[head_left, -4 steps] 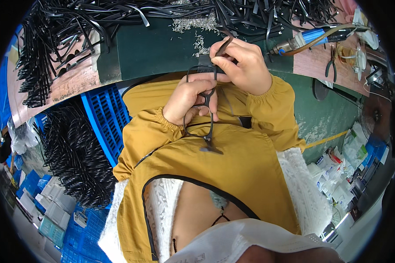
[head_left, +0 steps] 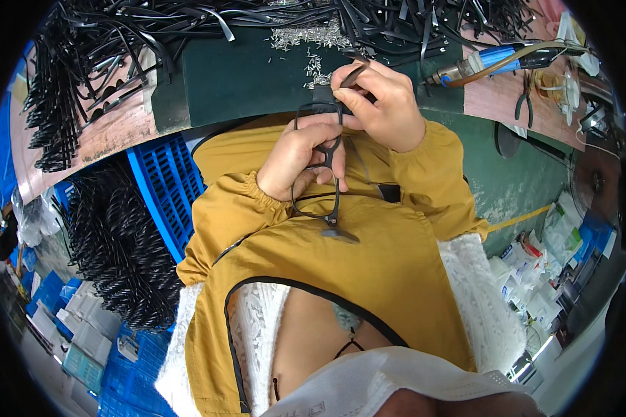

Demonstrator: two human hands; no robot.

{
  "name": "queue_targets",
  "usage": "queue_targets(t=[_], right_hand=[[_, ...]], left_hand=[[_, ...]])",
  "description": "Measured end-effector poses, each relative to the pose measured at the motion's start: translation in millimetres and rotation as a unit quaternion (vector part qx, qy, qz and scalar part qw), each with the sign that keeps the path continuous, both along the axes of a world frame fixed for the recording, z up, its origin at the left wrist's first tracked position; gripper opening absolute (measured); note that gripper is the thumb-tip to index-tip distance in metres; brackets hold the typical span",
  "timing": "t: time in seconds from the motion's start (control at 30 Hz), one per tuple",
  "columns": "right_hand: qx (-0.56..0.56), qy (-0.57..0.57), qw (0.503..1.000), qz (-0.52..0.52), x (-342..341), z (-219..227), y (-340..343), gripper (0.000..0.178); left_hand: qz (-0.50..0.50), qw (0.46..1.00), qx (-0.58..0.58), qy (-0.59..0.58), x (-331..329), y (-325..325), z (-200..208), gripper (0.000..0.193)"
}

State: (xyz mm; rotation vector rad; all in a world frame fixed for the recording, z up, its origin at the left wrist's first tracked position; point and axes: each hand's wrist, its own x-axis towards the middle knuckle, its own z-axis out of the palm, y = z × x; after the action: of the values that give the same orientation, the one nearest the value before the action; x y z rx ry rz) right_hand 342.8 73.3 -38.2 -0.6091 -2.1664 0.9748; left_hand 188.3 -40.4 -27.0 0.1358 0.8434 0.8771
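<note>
My left hand (head_left: 292,156) is closed around a black eyeglass frame (head_left: 336,198), held upright over my lap at the table's front edge. Its fingers pass through and behind the rims. From the frame's lower end a dark temple arm (head_left: 339,235) sticks out toward me, partly blurred. My right hand (head_left: 393,111) pinches another black temple arm (head_left: 353,75) between thumb and fingers, close to the upper end of the frame. Whether that temple touches the hinge is hidden by the fingertips. Small silvery screw-like pins (head_left: 315,66) lie scattered on the dark green mat (head_left: 243,76) just beyond.
Heaps of black temple arms (head_left: 188,21) cover the table's back and left. A blue powered hand tool (head_left: 494,59) with a hose lies at right, near pliers (head_left: 524,104). Below the left edge stand a blue crate (head_left: 165,191) and a large bundle of black frames (head_left: 118,243).
My right hand has shifted slightly left, and the temple arm in it has tilted. The left hand and the frame are almost still.
</note>
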Motion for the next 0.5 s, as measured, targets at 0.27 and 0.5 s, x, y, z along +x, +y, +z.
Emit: queue_targets(t=[0.27,0.5], right_hand=[[-0.128,-0.043,0.991,-0.003,13.2,-3.0,3.6,0.01],[0.014,0.043,0.996,-0.077,25.4,29.2,-19.0,0.014]], left_hand=[[-0.003,0.999,0.018,0.032,3.9,-0.2,3.5,0.033],[-0.016,0.994,0.08,0.078,-13.3,2.9,15.1,0.053]])
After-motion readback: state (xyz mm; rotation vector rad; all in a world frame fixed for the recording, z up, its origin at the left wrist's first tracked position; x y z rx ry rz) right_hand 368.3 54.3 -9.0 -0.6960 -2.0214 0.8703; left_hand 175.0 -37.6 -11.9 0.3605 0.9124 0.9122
